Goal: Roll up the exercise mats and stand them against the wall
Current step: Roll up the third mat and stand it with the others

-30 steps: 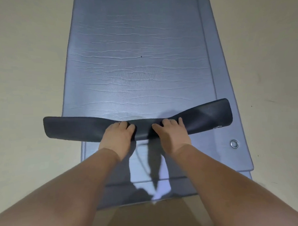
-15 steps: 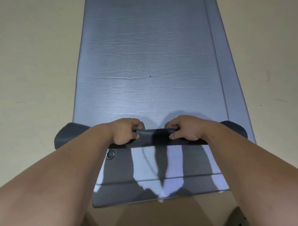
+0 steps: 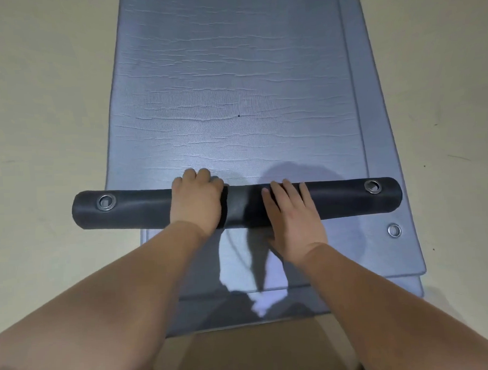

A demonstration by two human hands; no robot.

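A grey-blue exercise mat (image 3: 233,87) lies flat on the floor and runs away from me. Its near end is curled into a dark roll (image 3: 143,210) lying across the mat, with a metal eyelet near each end. My left hand (image 3: 197,203) rests on top of the roll left of centre, its fingers curled over the far side. My right hand (image 3: 291,216) lies flat on the roll right of centre, fingers straight and spread. Beneath the top mat lie further mats (image 3: 402,250), stacked and offset to the right and towards me.
Bare beige floor (image 3: 38,110) surrounds the mats on both sides. One eyelet (image 3: 394,230) shows on a lower mat at the right. My knees fill the bottom edge of the view.
The folded-over flap has become a tight roll and has moved forward along the mat. My right hand went from gripping the edge to lying flat on the roll.
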